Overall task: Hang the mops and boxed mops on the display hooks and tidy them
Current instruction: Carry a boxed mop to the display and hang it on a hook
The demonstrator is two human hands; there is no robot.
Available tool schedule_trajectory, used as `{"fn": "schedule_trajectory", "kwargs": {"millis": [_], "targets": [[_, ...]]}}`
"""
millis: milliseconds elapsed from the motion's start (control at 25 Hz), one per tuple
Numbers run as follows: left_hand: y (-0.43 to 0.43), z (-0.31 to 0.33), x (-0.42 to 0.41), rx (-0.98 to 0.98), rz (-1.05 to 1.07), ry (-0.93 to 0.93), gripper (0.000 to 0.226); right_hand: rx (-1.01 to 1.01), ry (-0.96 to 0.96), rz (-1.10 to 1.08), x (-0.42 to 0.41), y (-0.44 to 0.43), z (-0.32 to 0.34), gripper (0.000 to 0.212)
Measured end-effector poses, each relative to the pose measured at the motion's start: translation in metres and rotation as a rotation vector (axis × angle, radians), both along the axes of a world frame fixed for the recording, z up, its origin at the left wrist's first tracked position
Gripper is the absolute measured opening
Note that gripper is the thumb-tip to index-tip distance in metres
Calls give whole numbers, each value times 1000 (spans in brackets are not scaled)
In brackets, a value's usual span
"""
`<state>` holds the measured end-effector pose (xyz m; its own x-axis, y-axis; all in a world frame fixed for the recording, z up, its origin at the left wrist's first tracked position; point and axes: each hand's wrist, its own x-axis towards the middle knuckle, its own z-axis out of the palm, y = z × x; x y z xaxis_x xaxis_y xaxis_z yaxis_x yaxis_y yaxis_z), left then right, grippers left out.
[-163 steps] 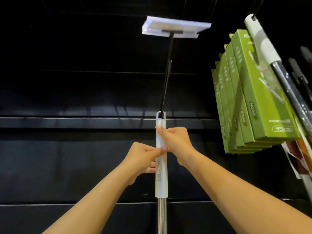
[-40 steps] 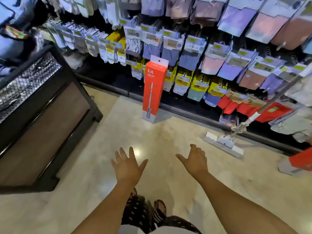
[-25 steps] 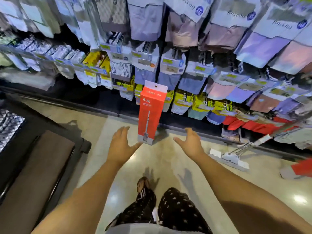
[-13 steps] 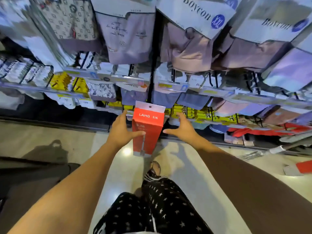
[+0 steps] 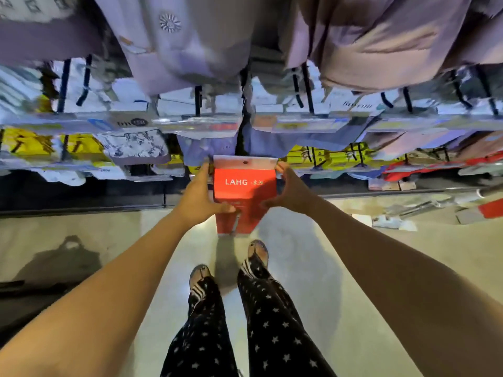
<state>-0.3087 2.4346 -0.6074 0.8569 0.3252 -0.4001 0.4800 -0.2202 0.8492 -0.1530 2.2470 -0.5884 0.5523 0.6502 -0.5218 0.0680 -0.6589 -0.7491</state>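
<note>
Both hands now clamp the red boxed mop (image 5: 243,186) from either side. The left hand (image 5: 200,197) wraps the box's left edge with its thumb laid across the front face. The right hand (image 5: 291,193) grips the right edge, fingertips up beside the white hang tab (image 5: 245,161) and thumb curled onto the front. Half a second ago the left hand was only just reaching the box and the right hand was spread beside it with a gap. A second before that both hands were empty and spread over the floor, well short of the box.

The box stands upright in front of the person, at the foot of the rack of packaged garments (image 5: 130,148), with the lettering "LAHG" facing the camera. Whether its lower end rests on the floor (image 5: 313,268) or is raised off it cannot be told.

Below the arms are the person's star-print trousers (image 5: 272,317) and two feet, set closer to the box than before. The hanging garments fill the top of the view far more than in the earlier frames.

At the right, a loose mop (image 5: 393,223) lies with its head on the floor, and a second red box (image 5: 492,209) shows at the edge, both well apart from the hands.
</note>
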Motion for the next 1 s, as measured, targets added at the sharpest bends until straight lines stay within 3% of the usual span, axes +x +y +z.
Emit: {"fn": "schedule_trajectory", "kwargs": {"millis": [200,360,560,800,1000], "targets": [[6,-28,5,-29,-22,-18,104,15,12,-24,1,-1,-30,105],[4,-41,0,-6,-8,-30,103,30,-4,-58,-9,-7,-47,104],[5,-31,-5,17,-33,-61,100,60,-90,-36,-17,-11,-47,120],[-1,-14,-22,59,-45,-52,123,152,-178,-7,-33,-21,-34,102],[5,29,-21,99,-116,-138,120,273,-191,-98,-50,-33,-7,101]]}}
